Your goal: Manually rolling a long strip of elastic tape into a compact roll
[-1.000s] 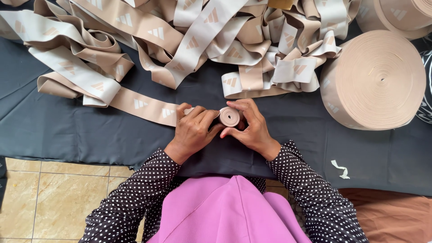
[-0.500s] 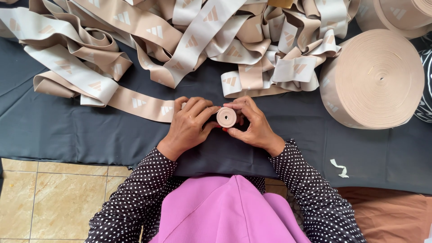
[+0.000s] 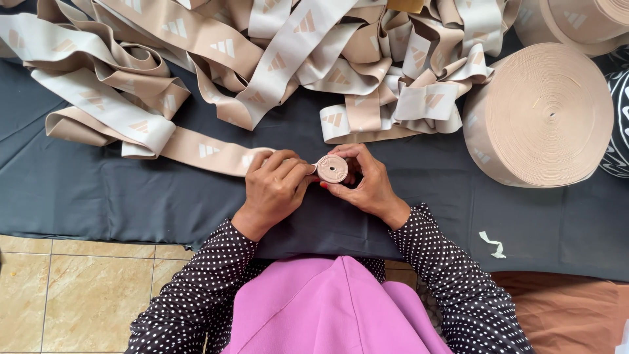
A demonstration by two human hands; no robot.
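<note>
Winding beige band (image 3: pixel 196 149) onto a small roll (image 3: pixel 332 168), both hands' fingers (image 3: pixel 283 172) closed around it; next likely feeding more slack.

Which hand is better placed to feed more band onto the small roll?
Left. The left hand rests on the flat band leading in, while the right hand cradles the small roll.

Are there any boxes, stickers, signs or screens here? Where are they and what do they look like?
No boxes, signs or screens show.
Printed marks: small light or tan stripe shapes repeated along the loose beige band heaped at the top.
Small roll: round, beige, pinched between the left hand and right hand; no sticker seen.
Big roll: round, beige, at right on the dark cloth; faint marks on its side.
</note>
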